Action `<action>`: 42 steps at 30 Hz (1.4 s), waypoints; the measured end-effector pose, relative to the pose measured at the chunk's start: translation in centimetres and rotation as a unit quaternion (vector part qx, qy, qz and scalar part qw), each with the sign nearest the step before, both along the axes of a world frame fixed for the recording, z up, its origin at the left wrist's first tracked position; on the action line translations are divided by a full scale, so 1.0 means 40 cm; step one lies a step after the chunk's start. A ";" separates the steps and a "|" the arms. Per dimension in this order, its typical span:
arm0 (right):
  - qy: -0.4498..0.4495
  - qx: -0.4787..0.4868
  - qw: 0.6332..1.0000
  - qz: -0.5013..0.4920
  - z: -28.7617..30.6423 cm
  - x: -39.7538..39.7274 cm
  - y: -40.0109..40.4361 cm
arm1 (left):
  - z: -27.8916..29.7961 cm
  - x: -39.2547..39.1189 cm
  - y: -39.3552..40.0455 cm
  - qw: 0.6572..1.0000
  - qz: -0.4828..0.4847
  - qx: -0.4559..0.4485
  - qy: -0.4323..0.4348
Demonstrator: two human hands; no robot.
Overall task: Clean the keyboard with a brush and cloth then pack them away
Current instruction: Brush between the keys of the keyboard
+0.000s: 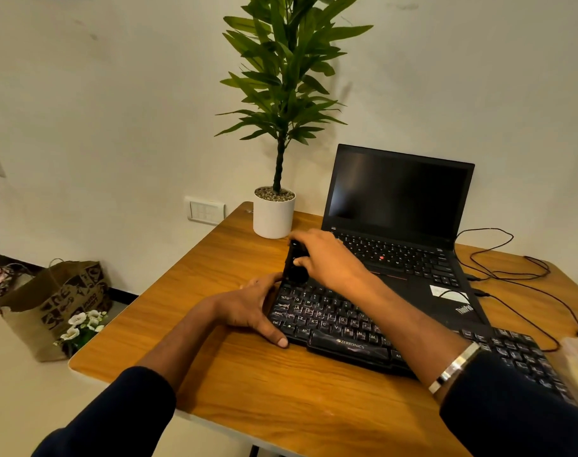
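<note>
A black keyboard [333, 328] lies slanted across the wooden table [281, 390]. My left hand [251, 308] grips its left end, thumb along the front edge and fingers round the far corner. My right hand [327, 258] holds a black brush [295, 262] upright over the keyboard's top left corner, its dark head touching the keys there. No cloth is in view.
An open black laptop [396, 225] sits behind the keyboard, with cables [511, 272] trailing right. A potted plant [274, 212] stands at the table's back edge. A pale container [577, 364] sits at the right edge. A paper bag [57, 301] with flowers is on the floor left.
</note>
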State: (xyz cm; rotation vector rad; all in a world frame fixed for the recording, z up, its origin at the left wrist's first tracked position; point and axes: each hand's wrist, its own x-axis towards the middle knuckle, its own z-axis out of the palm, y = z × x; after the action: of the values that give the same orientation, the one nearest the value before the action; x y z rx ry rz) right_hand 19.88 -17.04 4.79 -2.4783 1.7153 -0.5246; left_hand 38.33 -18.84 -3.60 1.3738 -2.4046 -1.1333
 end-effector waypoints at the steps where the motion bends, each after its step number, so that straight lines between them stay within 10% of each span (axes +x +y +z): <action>1: 0.008 0.004 1.000 0.004 -0.001 0.003 0.001 | -0.002 0.000 -0.002 1.000 0.003 0.001 0.003; 42: 0.019 0.006 0.999 -0.035 0.080 -0.098 0.048 | -0.009 0.001 -0.012 1.000 -0.013 0.007 0.008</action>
State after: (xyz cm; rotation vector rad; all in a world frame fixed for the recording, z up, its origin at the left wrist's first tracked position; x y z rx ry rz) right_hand 15.96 -15.13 7.97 -2.4434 1.8200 -0.4752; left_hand 38.38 -19.30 -3.97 1.3358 -2.4147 -1.1660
